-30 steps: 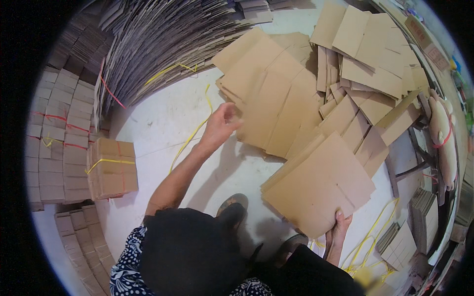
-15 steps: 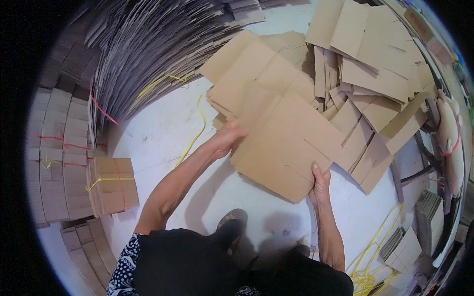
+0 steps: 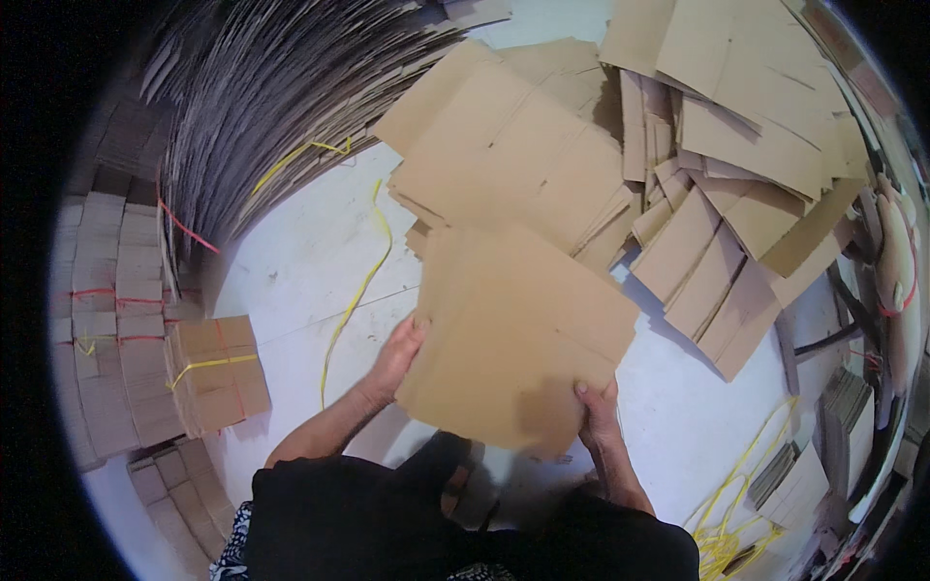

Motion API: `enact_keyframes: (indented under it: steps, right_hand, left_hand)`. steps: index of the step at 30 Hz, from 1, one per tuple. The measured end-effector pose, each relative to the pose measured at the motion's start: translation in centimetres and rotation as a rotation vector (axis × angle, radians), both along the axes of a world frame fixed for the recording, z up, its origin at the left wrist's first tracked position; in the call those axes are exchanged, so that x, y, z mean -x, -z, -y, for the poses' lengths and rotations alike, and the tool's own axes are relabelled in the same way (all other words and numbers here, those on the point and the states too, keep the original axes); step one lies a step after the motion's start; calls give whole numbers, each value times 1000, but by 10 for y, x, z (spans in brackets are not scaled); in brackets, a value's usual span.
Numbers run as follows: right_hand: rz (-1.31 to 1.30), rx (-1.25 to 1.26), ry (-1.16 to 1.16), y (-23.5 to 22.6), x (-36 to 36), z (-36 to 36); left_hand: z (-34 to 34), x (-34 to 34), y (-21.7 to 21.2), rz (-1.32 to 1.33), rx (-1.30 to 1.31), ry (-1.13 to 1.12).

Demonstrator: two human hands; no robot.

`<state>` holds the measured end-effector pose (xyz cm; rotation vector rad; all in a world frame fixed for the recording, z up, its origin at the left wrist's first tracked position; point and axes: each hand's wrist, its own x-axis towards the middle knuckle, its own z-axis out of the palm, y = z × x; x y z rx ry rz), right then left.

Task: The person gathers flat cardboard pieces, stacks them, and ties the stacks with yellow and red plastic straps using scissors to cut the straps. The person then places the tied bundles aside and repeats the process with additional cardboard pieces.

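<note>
A brown cardboard sheet (image 3: 513, 339), perhaps with others beneath it, is held between my two hands in front of my legs. My left hand (image 3: 401, 353) grips its left edge. At the lower right edge my right hand (image 3: 598, 409) is closed, the thumb resting on top and the fingers hidden underneath. Just beyond lies a heap of flat cardboard sheets (image 3: 513, 145), and the far edge of the held cardboard overlaps it in view.
To the far left leans a long row of flattened cardboard (image 3: 291, 97). A strapped cardboard bundle (image 3: 221, 373) stands by stacked bundles (image 3: 140, 320). Loose cardboard (image 3: 736, 116) is heaped at far right. Yellow strap (image 3: 363, 286) lies on the white floor, with more yellow strapping (image 3: 722, 547) at lower right.
Both hands have drawn the cardboard nearer to me and slightly left, away from the heap. My left hand has come down along its left edge.
</note>
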<state>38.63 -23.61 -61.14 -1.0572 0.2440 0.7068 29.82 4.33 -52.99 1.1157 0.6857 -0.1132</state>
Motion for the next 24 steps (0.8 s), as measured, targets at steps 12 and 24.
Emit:
enact_keyframes:
  steps: [12,24]
  right_hand:
    - [33,184,232,-87,-25,116]
    - [35,377,-105,-187,-102,60]
  left_hand:
    - [-145,-125,-45,242,-1195,34]
    - [-231,-306,-1,21,-855,145]
